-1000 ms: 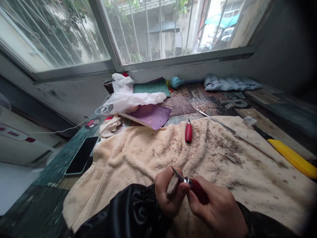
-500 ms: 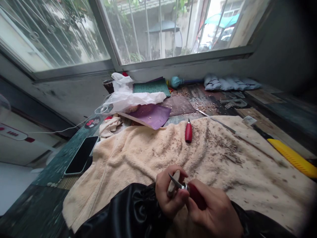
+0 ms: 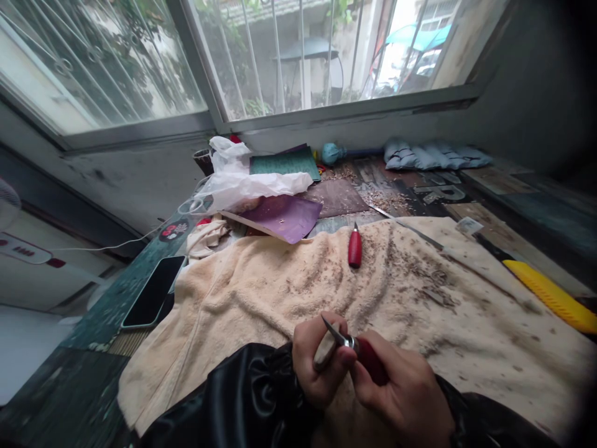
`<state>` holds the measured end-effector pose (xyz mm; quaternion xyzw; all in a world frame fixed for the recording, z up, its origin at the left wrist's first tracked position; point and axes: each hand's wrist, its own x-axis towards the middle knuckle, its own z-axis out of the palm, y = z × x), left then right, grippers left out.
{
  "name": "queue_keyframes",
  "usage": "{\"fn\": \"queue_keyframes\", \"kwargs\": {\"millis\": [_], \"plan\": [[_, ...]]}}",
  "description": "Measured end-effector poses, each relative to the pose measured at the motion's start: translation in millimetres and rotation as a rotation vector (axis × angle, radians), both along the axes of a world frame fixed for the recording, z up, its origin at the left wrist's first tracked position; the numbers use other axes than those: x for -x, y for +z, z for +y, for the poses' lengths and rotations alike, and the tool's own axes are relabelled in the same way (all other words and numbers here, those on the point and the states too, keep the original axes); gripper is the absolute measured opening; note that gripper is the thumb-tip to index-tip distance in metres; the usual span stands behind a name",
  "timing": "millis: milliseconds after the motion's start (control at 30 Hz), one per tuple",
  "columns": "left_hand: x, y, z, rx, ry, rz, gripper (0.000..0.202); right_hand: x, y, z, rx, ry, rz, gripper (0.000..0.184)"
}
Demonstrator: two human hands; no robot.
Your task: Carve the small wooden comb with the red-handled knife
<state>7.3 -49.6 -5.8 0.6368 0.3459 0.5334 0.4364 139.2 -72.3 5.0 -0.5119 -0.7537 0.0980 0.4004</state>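
Note:
My left hand (image 3: pixel 313 358) is closed round a small pale piece of wood (image 3: pixel 325 352), whose rounded end shows between thumb and fingers. In my right hand (image 3: pixel 403 389) is a carving knife (image 3: pixel 373 361) with a red handle and a short pointed blade. The blade lies across the wood, pointing up and left, and my left thumb rests by the knife's metal collar. Both hands are above a beige towel (image 3: pixel 261 286) strewn with shavings. A second red-handled knife (image 3: pixel 355 249) lies on the towel, tip away from me.
At the left lies a phone (image 3: pixel 155 292). Behind the towel are a purple sheet (image 3: pixel 284 218), a white plastic bag (image 3: pixel 261 186) and a green mat (image 3: pixel 286 163). A long thin metal tool (image 3: pixel 410 230) and a yellow-handled tool (image 3: pixel 550 292) lie on the right.
The knife blade has shifted slightly up along the wood and now points more steeply upward. My right hand has tilted a little with it; my left hand keeps its hold.

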Motion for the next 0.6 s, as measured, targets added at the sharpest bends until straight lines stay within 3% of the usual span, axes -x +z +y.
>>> {"fn": "queue_keyframes", "kwargs": {"millis": [167,600], "plan": [[-1.1,-4.0,2.2,0.002,-0.034,-0.067,0.032,-1.1,-0.1,2.2,-0.002,0.11,-0.005,0.025],[-2.4,-7.9,0.3,0.053,-0.037,-0.107,0.037,-0.6,5.4,3.1,-0.062,0.1,-0.027,0.027]]}}
